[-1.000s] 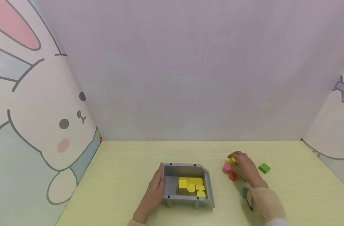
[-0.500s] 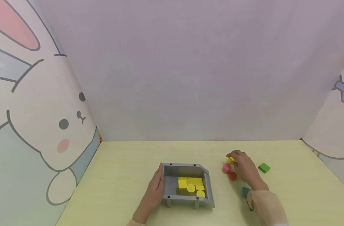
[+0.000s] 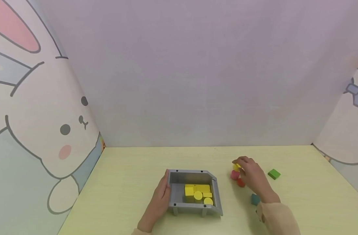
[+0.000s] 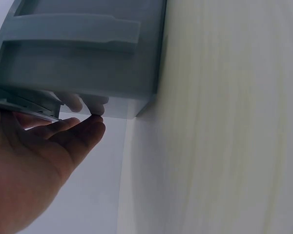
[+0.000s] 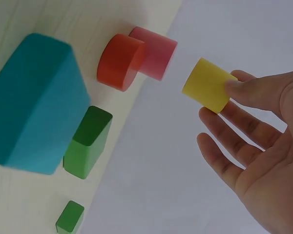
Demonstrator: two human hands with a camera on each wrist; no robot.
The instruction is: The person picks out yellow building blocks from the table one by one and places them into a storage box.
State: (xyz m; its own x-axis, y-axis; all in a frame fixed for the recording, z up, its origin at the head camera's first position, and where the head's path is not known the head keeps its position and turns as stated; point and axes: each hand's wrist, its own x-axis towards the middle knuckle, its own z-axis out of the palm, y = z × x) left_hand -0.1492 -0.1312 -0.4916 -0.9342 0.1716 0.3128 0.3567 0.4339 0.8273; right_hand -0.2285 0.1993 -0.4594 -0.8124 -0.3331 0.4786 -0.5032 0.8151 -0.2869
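In the head view my left hand point(image 3: 161, 195) lies along the left wall of a grey plastic storage bin point(image 3: 193, 206). The left wrist view shows fingertips point(image 4: 95, 127) touching the bin's outer wall below its rim, fairly straight. Several yellow blocks sit inside, among them a cube point(image 3: 189, 192) and a cylinder point(image 3: 198, 195). My right hand point(image 3: 252, 174) pinches another yellow cylinder point(image 5: 210, 85) between thumb and fingers, raised off the table. Near it stand a pink cylinder point(image 3: 234, 175) and a red cylinder point(image 3: 241, 182).
A teal block point(image 3: 255, 199) stands beside the right sleeve. One green block point(image 3: 274, 174) lies right of the hand; another green block point(image 5: 88, 144) shows in the right wrist view. A pale curtain-like wall point(image 3: 208, 98) rises behind the table point(image 3: 132, 163).
My right hand has lifted the yellow cylinder slightly and shifted a little left with it. The left hand and the bin stay in place.
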